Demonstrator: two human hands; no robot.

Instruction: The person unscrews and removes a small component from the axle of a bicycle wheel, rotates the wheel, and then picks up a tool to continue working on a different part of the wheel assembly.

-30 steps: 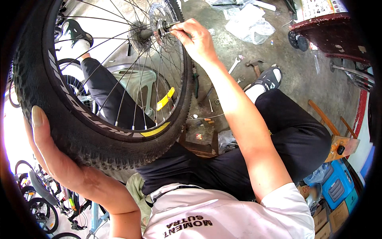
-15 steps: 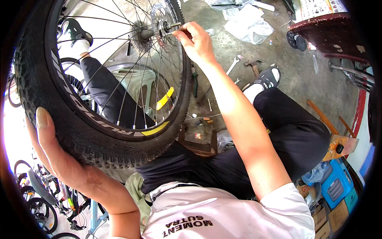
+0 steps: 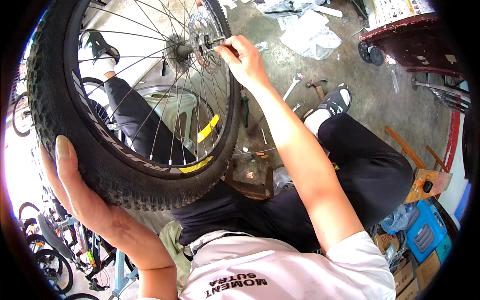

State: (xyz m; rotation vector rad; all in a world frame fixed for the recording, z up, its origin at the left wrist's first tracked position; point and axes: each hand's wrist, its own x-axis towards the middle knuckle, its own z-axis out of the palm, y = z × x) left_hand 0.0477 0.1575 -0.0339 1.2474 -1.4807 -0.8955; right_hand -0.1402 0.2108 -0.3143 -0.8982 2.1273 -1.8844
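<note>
A bicycle wheel (image 3: pixel 172 171) with a black knobby tyre (image 3: pixel 127 192) stands tilted in front of me, filling the upper left. My left hand (image 3: pixel 75 182) is wrapped round the tyre at its lower left, thumb on the sidewall and the other fingers mostly hidden. At the hub, beside the brake disc (image 3: pixel 199 31), my right hand (image 3: pixel 244 61) is closed, with thumb and forefinger pinching the end of the wheel axle (image 3: pixel 217 39). Any small part between those fingertips is hidden. A yellow reflector (image 3: pixel 208 128) sits among the spokes.
On the floor lie a wrench (image 3: pixel 291 87), a hammer (image 3: pixel 317 88), pliers (image 3: pixel 244 108) and plastic bags (image 3: pixel 312 37). A pale green frame (image 3: pixel 187 117) shows behind the spokes. Several bicycles (image 3: pixel 55 260) stand at lower left. A blue case (image 3: pixel 425 231) and boxes are at right.
The wheel has shifted slightly to the right, and my left hand has moved with it. My right hand stays at the axle, a little lower and to the left.
</note>
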